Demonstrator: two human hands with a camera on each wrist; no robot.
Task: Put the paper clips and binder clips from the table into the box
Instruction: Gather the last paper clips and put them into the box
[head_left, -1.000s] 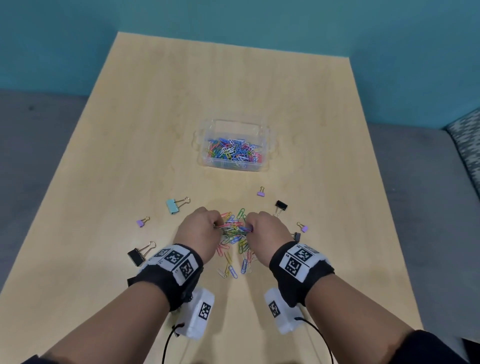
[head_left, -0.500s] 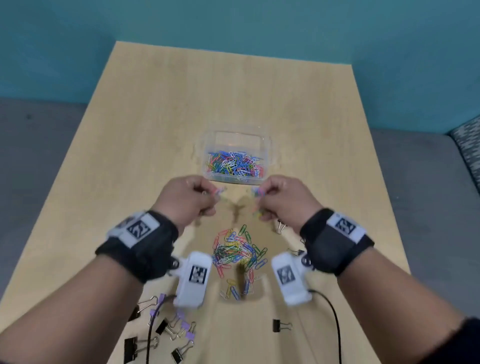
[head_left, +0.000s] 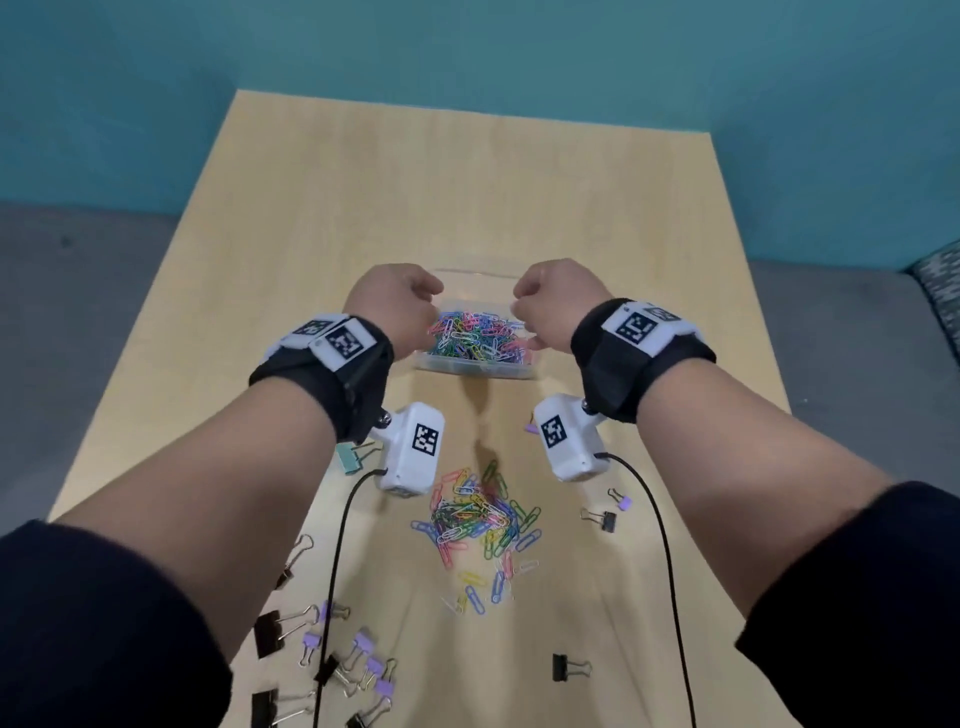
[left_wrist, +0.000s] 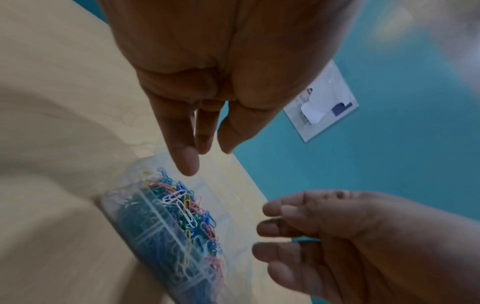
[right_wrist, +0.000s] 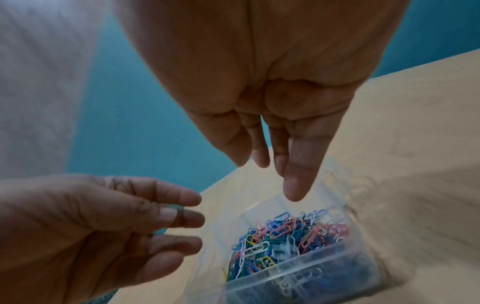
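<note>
Teal wall behind a light wooden bench (head_left: 322, 291). Clear plastic box (head_left: 475, 366) sits mid-bench, partly filled with coloured paper clips. Left hand (head_left: 395, 306) and right hand (head_left: 556, 304) hover over its two ends; wrist views show fingers (left_wrist: 182, 152) loosely extended downward, holding nothing. A loose pile of paper clips (head_left: 480, 519) lies nearer the person. Binder clips (head_left: 332, 654) lie scattered at near left; a few more at right.
</note>
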